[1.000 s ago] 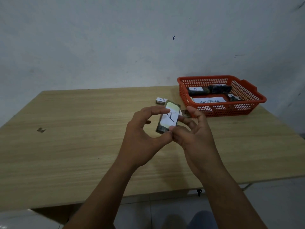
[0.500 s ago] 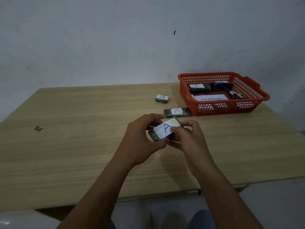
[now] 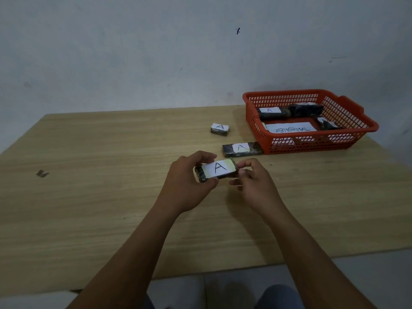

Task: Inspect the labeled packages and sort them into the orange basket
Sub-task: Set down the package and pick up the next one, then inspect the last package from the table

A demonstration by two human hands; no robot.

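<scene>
Nearest the camera, two bare forearms reach forward over the front edge of the wooden table [image 3: 89, 208]. Between them, at the bottom of the view, a patch of pale tiled floor shows.

The left hand [image 3: 187, 181] and right hand [image 3: 256, 184] meet above the middle of the table and share one dark wrapped package [image 3: 215, 170]. The left grip pinches the package's left end, thumb below and fingers curled over the top edge. The right grip closes narrowly on the right end, with fingertips at the corner. The package lies nearly level, its white label facing up with a hand-drawn letter A.

Just beyond the hands, a second long package [image 3: 242, 149] rests flat on the table, its label also reading A. Its right end sits against the front left corner of the orange basket [image 3: 312, 146]. Farther back and to the left, a small package [image 3: 220, 128] with an A label lies alone, apart from the basket.

The basket stands on the right rear part of the table. Inside it, a white paper [image 3: 291, 128] reads ABNORMAL, and several dark packages lie behind and beside the paper, one showing an A. A small dark scrap [image 3: 42, 173] lies far to the left on the table. A pale wall [image 3: 133, 52] rises behind it all.
</scene>
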